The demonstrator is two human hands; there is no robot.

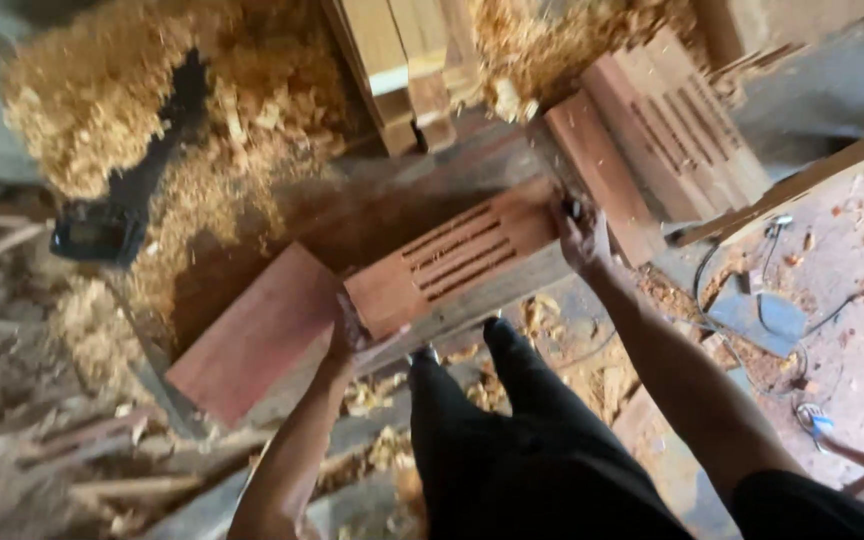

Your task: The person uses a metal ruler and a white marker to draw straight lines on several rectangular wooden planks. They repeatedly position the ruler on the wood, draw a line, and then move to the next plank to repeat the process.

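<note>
I hold a reddish wooden block (452,262) with several slots cut in its top face, level across the middle of the view. My left hand (347,338) grips its near left end. At its far right end my right hand (580,235) grips it. A plain reddish plank (252,335) lies just left of the block, under my left hand. My legs in dark trousers (512,430) stand below the block.
Several more slotted reddish blocks (672,120) are stacked at the upper right. Pale planks (402,60) stand at top centre. Heaps of wood shavings (152,110) cover the upper left, by a dark machine part (97,232). Cables (752,300) lie on the floor at right.
</note>
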